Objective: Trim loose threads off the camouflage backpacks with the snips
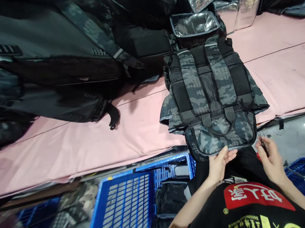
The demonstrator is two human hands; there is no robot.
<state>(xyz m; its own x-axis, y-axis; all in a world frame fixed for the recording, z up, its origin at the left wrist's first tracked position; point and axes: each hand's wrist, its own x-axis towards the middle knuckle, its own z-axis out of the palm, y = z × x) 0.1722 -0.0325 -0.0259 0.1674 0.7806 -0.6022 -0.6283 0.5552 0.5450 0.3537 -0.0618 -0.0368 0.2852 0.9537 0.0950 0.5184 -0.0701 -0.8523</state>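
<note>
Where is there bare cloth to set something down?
The pink cloth is bare between the dark bags and the backpack, and right of the backpack, short of the silver pieces. Crowded: the far side, the left end, and the backpack's near edge, where the left hand grips.

Grey-black camouflage backpack, pink tabletop, blue crate, silvery liner

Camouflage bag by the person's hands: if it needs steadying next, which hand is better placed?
Probably the left hand: it touches the near edge of the camouflage bag. The right hand is off to the side, apart from the bag, and seems occupied with a small dark object.
</note>
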